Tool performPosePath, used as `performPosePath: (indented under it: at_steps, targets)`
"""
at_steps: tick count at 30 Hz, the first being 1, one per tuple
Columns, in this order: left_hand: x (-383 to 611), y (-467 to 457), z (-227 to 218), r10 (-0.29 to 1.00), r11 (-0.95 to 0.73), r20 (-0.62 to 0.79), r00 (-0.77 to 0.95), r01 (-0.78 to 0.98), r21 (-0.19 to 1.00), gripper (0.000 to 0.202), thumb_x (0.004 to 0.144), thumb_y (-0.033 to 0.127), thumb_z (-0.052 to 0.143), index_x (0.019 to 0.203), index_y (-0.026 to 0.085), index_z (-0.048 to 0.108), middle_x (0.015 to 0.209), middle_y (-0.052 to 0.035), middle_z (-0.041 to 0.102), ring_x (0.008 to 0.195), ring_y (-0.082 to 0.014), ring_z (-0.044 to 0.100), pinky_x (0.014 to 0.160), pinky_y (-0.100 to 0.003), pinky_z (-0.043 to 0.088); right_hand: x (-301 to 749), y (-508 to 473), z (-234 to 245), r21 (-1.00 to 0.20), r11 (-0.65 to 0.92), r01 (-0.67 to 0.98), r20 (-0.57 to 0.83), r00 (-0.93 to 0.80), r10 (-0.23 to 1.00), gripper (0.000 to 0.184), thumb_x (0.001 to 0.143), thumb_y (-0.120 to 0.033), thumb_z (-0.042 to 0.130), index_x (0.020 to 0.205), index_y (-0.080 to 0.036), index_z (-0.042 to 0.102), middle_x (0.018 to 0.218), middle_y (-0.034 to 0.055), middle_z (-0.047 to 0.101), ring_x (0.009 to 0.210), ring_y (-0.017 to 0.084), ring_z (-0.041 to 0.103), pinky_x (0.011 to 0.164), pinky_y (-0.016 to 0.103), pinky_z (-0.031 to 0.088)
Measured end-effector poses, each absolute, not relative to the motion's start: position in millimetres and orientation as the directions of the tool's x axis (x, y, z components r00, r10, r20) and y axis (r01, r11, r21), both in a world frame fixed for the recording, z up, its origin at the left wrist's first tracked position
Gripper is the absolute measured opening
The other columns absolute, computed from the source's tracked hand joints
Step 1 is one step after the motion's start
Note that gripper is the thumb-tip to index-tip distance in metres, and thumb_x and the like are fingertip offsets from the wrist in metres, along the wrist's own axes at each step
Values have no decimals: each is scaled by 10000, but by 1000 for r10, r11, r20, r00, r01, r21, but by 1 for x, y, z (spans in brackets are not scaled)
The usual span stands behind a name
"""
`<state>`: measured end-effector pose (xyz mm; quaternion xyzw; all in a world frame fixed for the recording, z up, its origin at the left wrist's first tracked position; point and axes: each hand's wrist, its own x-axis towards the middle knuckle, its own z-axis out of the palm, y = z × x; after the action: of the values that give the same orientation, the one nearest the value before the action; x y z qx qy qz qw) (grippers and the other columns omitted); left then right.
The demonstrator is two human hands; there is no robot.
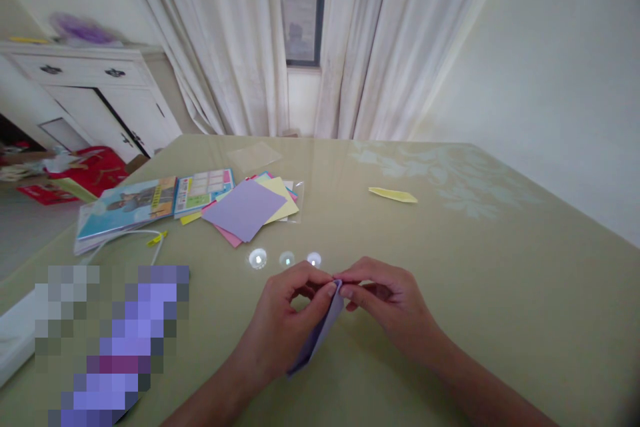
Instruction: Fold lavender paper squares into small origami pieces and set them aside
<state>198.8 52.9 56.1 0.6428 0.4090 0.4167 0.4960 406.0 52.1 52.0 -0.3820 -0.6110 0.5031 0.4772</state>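
A folded lilac paper (320, 333) stands on edge between my two hands, just above the olive-green table (475, 280). My left hand (290, 313) pinches its upper end with thumb and fingers closed. My right hand (385, 300) pinches the same top corner from the other side. The lower end of the paper rests near the table surface by my left wrist.
A stack of coloured paper sheets (250, 210), lilac on top, lies further back beside a booklet (145, 203). A folded yellow paper piece (393, 195) lies at the back right. A white cable (125, 240) and a blurred-out patch (110, 347) sit at the left. Curtains and a white cabinet stand behind.
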Motion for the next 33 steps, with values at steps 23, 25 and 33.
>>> performPosePath:
  at_steps: [23, 25, 33]
  targets:
    - [197, 53, 55, 942, -130, 75, 327, 150, 980, 117, 942, 251, 742, 1031, 222, 813, 918, -23, 822, 810, -183, 783, 768, -272, 628, 407, 50, 55, -959, 233, 164, 188, -247, 950, 154, 970, -334, 780, 1094, -263, 838, 1008, 65, 774, 915, 206, 750, 722, 288, 626]
    - [197, 55, 54, 954, -100, 58, 294, 129, 987, 127, 919, 252, 762, 1031, 222, 812, 881, -15, 811, 788, -179, 772, 750, -270, 620, 406, 50, 55, -957, 209, 199, 156, -249, 956, 203, 953, -348, 803, 1137, -262, 816, 1078, 68, 778, 989, 223, 747, 800, 312, 618]
    - [199, 55, 55, 956, -23, 22, 292, -1, 1000, 195, 978, 344, 721, 1086, 216, 821, 1033, -62, 826, 869, -207, 792, 808, -315, 653, 403, 54, 50, -993, -104, -62, -74, -365, 928, 244, 927, -402, 845, 1107, -243, 808, 1001, 32, 815, 914, 183, 759, 783, 263, 569]
